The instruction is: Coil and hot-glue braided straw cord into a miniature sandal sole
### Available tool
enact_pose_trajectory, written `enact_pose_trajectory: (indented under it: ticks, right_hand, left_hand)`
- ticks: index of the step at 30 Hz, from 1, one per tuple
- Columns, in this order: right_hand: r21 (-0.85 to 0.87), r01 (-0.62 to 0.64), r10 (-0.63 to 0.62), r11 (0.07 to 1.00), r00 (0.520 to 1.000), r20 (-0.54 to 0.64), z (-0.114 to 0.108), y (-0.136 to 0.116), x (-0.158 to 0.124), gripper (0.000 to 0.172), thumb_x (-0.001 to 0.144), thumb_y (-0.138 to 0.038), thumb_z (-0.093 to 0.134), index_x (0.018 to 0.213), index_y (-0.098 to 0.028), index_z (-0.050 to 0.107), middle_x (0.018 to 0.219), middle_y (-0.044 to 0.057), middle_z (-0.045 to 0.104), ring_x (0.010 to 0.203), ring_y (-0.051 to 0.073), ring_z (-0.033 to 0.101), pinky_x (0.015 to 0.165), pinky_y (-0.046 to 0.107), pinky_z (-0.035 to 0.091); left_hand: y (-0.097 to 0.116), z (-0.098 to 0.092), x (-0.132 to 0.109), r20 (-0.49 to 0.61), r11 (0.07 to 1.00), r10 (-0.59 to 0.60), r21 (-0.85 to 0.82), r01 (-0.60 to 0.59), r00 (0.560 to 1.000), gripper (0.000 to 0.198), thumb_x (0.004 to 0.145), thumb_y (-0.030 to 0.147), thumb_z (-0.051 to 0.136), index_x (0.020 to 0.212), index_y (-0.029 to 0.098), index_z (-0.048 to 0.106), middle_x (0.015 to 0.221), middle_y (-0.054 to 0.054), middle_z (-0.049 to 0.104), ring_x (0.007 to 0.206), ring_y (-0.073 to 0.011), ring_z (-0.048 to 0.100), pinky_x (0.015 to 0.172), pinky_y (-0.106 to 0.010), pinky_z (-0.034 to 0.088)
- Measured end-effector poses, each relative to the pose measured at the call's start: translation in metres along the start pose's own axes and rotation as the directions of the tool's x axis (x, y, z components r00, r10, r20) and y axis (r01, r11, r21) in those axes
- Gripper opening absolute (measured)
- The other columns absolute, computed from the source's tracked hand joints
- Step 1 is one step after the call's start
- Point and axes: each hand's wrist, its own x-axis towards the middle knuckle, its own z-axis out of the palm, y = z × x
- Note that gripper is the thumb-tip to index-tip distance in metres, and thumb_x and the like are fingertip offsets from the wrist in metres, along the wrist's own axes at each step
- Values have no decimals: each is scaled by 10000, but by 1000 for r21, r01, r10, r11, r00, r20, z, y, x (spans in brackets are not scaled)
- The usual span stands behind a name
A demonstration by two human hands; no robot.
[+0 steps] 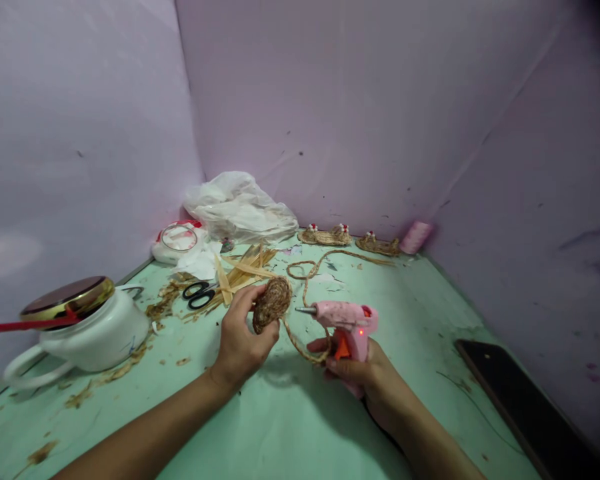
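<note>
Between the thumb and fingers of my left hand (245, 333) is a small brown coil of braided rope (275, 300), raised above the green tabletop. From it a long tail of braided rope (296, 343) loops past my right hand and runs back across the table. My right hand (363, 370) is wrapped around the handle of a pink glue gun (345, 313) with an orange trigger and a lit red light. The metal nozzle points left at the coil, with a small gap between them. Part of the rope loop passes by my right fingers; whether they grip it is unclear.
Black-handled scissors (199, 295) lie beside flat straw strips (245, 273) at left. A white pot (100, 340) with a gold-rimmed lid stands further left. Behind are a plastic bag (240, 207), two woven pieces with beads (327, 237) and a pink spool (416, 237). A dark flat object (515, 393) lies right.
</note>
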Motion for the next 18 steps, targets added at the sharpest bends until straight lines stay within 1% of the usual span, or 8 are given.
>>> enact_pose_trajectory:
  ticks: [1,3,5,7,10,13,15,18]
  right_hand:
    - [-34,-1,-1,999,998,-56,-1,-3,1,239,510,-205,694,738,-134,696,744,58,686,576,145,580,441,213,386]
    - [-147,4,-33,989,981,-191,-6,-10,1,213,531,-226,674,726,-140,674,633,37,655,539,163,575,448,242,395]
    - [-283,7,-101,959,942,-320,-14,-16,-1,201,584,-262,647,744,-143,668,457,-16,545,432,143,493,421,250,354]
    - [-353,21,-163,936,912,-377,-22,-21,-3,220,629,-302,629,774,-142,674,412,-39,477,390,121,417,418,256,325]
    - [-306,119,-221,945,920,-323,-32,-22,-5,310,618,-349,666,865,-163,664,563,-9,557,442,109,393,440,256,319]
    - [-215,224,-257,951,956,-142,-33,-16,-8,335,680,-461,642,847,-171,647,610,2,543,509,120,397,463,251,314]
    - [-251,245,-257,936,966,-18,-32,-10,-8,364,742,-517,590,791,-161,647,550,-14,470,506,119,375,466,250,306]
    - [-378,282,-297,882,955,19,-31,-1,-8,356,765,-517,593,811,-172,668,561,-22,456,504,116,371,483,251,336]
  left_hand:
    - [0,0,0,-2,1000,4,8,-4,1000,430,671,216,570,1080,84,568,1113,-147,583,1032,-252,556,852,-363,487]
    - [-3,0,-2,-2,1000,11,23,-11,1000,430,671,210,570,1084,92,566,1118,-141,583,1036,-250,556,879,-373,478]
    - [-6,0,-3,-6,999,27,39,-27,1000,423,670,201,563,1082,106,565,1107,-131,588,1032,-248,560,898,-384,472]
    - [-11,2,-4,-12,997,49,57,-48,999,418,669,186,544,1082,121,561,1098,-125,594,1033,-248,564,906,-393,470]
    - [-17,4,-1,-20,996,38,84,-36,999,404,669,194,540,1066,127,568,1082,-127,600,1031,-256,567,897,-406,476]
    - [-15,4,1,10,998,-30,58,30,999,417,660,226,547,1061,115,577,1086,-136,601,1030,-265,565,893,-415,473]
    - [-12,3,1,49,995,-95,27,94,994,427,648,243,554,1053,111,585,1089,-135,603,1023,-264,565,893,-412,467]
    - [-8,2,2,114,987,-159,2,160,981,441,621,243,572,1043,116,595,1093,-122,606,1013,-255,566,896,-393,455]
